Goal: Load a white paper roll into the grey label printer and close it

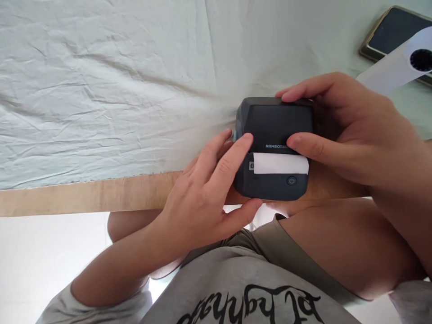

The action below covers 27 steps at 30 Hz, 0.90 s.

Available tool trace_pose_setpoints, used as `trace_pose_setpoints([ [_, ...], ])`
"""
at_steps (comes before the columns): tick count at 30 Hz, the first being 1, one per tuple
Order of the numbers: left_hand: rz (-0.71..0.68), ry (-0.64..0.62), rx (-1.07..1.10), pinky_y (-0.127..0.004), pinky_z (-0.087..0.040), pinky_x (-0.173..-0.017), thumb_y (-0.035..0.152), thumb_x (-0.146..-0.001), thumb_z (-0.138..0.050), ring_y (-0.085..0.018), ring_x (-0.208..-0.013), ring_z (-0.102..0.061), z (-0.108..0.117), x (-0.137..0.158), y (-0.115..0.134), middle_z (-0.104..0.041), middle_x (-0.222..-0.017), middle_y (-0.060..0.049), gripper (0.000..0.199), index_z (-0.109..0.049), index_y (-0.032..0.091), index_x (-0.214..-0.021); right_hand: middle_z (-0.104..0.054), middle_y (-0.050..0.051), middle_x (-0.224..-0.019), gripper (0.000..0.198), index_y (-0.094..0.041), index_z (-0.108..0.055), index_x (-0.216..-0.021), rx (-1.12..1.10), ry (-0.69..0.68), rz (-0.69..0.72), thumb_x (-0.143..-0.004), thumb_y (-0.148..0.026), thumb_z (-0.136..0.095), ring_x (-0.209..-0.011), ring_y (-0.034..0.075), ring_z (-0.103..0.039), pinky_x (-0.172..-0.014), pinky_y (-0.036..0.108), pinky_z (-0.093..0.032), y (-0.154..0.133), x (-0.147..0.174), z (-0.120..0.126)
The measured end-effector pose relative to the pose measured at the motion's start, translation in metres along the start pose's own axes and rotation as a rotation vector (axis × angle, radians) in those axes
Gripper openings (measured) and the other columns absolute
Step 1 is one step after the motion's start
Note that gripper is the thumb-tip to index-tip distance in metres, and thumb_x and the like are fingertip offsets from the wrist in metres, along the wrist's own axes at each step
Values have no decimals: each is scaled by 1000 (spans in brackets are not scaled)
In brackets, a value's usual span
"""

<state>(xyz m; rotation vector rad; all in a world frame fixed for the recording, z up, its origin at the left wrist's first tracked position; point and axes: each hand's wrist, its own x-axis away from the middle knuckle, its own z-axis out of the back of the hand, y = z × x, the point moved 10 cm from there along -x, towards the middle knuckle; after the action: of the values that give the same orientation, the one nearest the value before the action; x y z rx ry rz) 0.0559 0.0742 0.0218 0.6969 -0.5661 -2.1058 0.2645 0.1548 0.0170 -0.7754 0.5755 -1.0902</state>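
Observation:
A dark label printer [275,126] marked NIIMBOT sits near the table's front edge. A white paper label [280,163] sticks out of its slot, above a round power button [291,181]. My right hand [347,121] is closed round the printer's right side, with the thumb on the lid beside the brand name and the fingers over the far edge. My left hand [209,184] holds the left side. Its index fingertip lies on the lid's left edge, its thumb touches the front lower edge, and the other fingertips are partly hidden beside the casing.
A pale wrinkled cloth [111,90] covers the table, leaving a bare wooden edge [91,198] along the front. At the upper right lies a phone [394,31], partly covered by a white roll [394,60] with a dark round end. My legs are under the table edge.

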Motion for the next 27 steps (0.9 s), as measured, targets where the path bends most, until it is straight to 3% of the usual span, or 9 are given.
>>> trace_pose_setpoints([
  [5,-1,8,-35,-62,-66,-130,46,-120,-70,-40,-162,-67,-2,4,-2,-49,-185,-17,64,-45,42,-178,-75,3,-139,56,-40,-68,-154,38,12,15,-114,-78,-57,-118,18,-76,-104,45,-73,-8,9,-2],
  [9,-20,-22,-58,-62,-66,-130,45,-117,-75,-42,-161,-68,-2,1,-1,-49,-184,-21,72,-42,38,-181,-76,-2,-143,39,-45,-74,-148,45,115,-107,-119,-59,-52,-139,22,-74,-120,51,-68,6,12,9],
  [12,-17,-45,-66,-63,-66,-128,42,-114,-80,-44,-160,-69,-2,0,-2,-51,-183,-22,75,-43,36,-180,-76,-2,-144,36,-48,-74,-148,50,117,-141,-116,-52,-57,-141,23,-75,-122,53,-67,17,10,12],
  [18,14,-45,-70,-59,-64,-132,48,-116,-77,-39,-164,-65,-2,-3,-5,-55,-182,-17,78,-38,38,-183,-75,0,-145,40,-50,-70,-151,94,63,-100,-116,-62,-57,-137,24,-75,-119,56,-67,16,13,13],
  [22,33,-41,-104,-61,-59,-137,67,-115,-75,-40,-167,-63,-1,-6,-7,-60,-179,-22,95,-29,26,-188,-76,1,-144,44,-47,-69,-153,117,51,-74,-117,-69,-54,-133,23,-77,-115,55,-68,12,14,13],
  [27,64,-111,-127,-61,-53,-141,64,-114,-78,-42,-169,-60,-4,-8,-9,-56,-183,-26,96,-33,19,-185,-76,1,-145,50,-47,-67,-155,109,28,-51,-115,-75,-55,-130,21,-77,-118,53,-69,12,13,12],
])
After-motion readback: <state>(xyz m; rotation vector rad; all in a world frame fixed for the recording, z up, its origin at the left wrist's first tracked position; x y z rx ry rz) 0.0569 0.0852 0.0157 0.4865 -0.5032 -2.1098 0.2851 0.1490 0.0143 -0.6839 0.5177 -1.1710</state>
